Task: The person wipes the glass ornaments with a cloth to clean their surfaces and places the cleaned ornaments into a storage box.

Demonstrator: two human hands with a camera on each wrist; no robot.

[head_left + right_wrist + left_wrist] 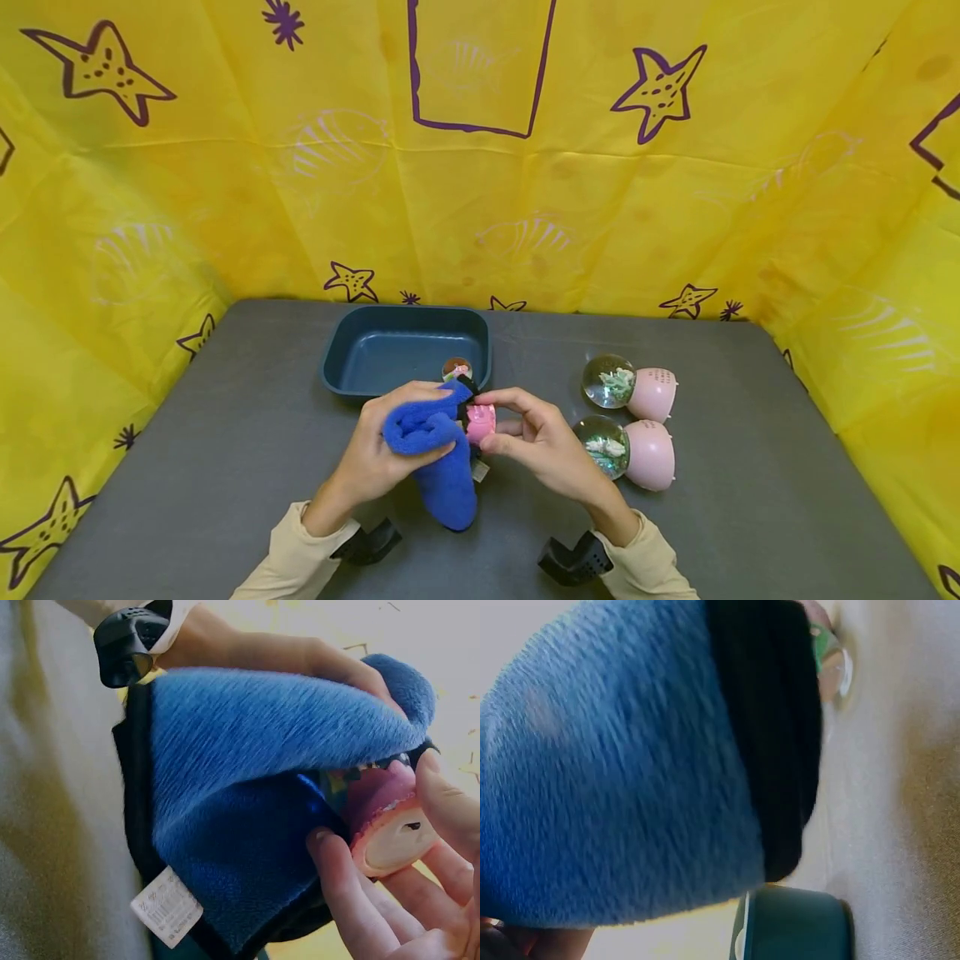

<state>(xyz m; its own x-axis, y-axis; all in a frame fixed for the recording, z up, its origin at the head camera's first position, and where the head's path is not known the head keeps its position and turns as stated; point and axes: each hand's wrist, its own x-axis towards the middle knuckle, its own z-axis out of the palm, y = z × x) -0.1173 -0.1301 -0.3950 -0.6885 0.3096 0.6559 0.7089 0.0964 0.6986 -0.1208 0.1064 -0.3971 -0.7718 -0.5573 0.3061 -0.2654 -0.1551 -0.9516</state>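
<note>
My left hand (382, 442) grips a fluffy blue cloth (447, 487) with black edging, bunched and folded with one end hanging down. The cloth fills most of the left wrist view. From the right, my right hand (543, 437) pinches the pink base (481, 423) of a small ornament between thumb and fingers. In the right wrist view, the ornament's cream underside (394, 844) faces outward, and its upper part is hidden in the cloth's fold. A white label (166, 907) sticks out from the cloth's edge.
A dark teal tray (405, 312) stands behind my hands, with a small round ornament (456, 367) at its right front corner. To the right, two snow globes (651, 454) with pink bases lie on their sides on the grey table (247, 433). Yellow patterned fabric (480, 183) surrounds the table.
</note>
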